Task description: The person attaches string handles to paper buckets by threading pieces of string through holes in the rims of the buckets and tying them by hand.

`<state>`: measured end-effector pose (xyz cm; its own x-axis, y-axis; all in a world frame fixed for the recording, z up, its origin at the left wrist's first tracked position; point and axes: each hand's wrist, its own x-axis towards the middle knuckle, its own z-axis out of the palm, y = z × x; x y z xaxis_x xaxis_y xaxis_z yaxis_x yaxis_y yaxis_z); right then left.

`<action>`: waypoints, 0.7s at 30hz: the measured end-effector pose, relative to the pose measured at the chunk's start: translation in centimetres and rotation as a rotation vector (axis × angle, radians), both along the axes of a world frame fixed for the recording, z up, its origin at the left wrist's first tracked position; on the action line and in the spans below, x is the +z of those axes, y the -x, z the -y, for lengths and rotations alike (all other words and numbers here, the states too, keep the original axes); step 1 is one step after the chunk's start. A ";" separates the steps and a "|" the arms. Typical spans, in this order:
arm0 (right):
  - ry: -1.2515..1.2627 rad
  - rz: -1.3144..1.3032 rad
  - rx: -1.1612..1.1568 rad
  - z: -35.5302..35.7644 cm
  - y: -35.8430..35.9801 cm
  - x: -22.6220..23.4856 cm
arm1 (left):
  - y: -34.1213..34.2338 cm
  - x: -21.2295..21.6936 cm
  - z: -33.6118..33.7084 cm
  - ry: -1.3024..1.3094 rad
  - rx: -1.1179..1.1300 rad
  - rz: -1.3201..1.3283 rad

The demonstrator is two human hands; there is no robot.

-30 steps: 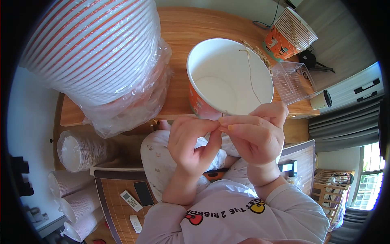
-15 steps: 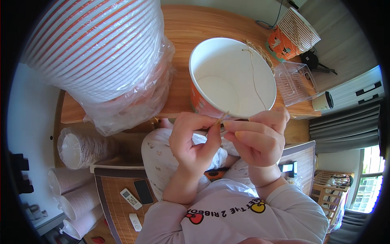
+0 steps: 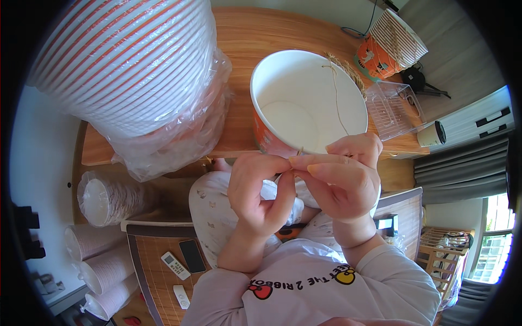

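At the centre of the frame, viewed remotely, I find the left hand (image 3: 255, 187) and the right hand (image 3: 348, 182) meeting fingertip to fingertip, just in front of the near rim of a large white-lined bucket (image 3: 277, 81). The fingers of both hands are closed to a fine pinch on thin tan twine (image 3: 338, 111), with no visible gap between thumb and forefinger at the tips. A short end of the twine projects above the pinch; which hand bears which part of it I cannot tell, as the fingers cover the join.

The bucket stands on the worktop (image 3: 244, 32), upper centre of the frame, its open mouth toward the camera. One strand of the twine runs down its inner wall from a small tie at the upper right, passing behind the right hand. A braided rope (image 3: 356, 79) lies against the outer right side.

I judge the step in hand to be fine work on the twine's end, possibly twisting or knotting. In my assessment the next move calls for a steady left pinch, small right-hand adjustments and slack in the strand; a slip of the short end is the main risk.
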<state>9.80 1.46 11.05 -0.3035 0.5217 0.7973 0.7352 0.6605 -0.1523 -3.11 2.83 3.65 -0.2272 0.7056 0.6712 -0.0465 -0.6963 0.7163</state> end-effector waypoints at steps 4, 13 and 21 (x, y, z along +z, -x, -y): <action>0.017 -0.027 -0.001 -0.1 0.0 -0.4 | 0.3 0.3 0.1 -0.023 0.002 -0.044; 0.013 -0.136 0.047 -0.1 -0.4 -1.1 | 0.3 0.4 0.2 -0.047 0.015 -0.066; -0.005 -0.104 0.034 0.1 -0.5 -0.7 | 0.0 0.5 0.3 -0.042 0.088 -0.061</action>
